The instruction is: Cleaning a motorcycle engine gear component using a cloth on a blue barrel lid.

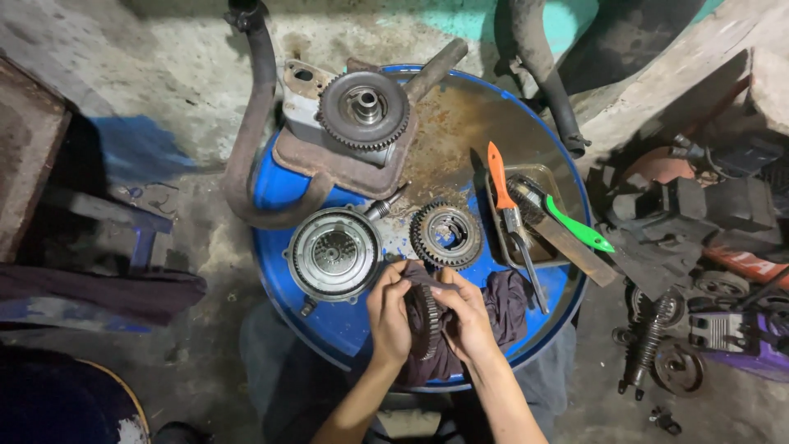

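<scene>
So the whole job sits on top of a blue steel drum used as a bench, rusty in the middle. Biggest lump on it is the engine cover casting at the back with a toothed gear sitting on it, looks untouched grime-wise. In front, the round clutch basket lies flat and apart from everything, and beside it a loose ring gear lies flat too. A small metal tray on the right holds an orange-handled screwdriver and a green-handled brush. Right at the near edge, the left hand and right hand are both curled closed around a dark gear, held on edge over a dark rag, with a fold of it pinched on top. My guess: teardown done, wiping parts is underway, nothing reassembled yet.
</scene>
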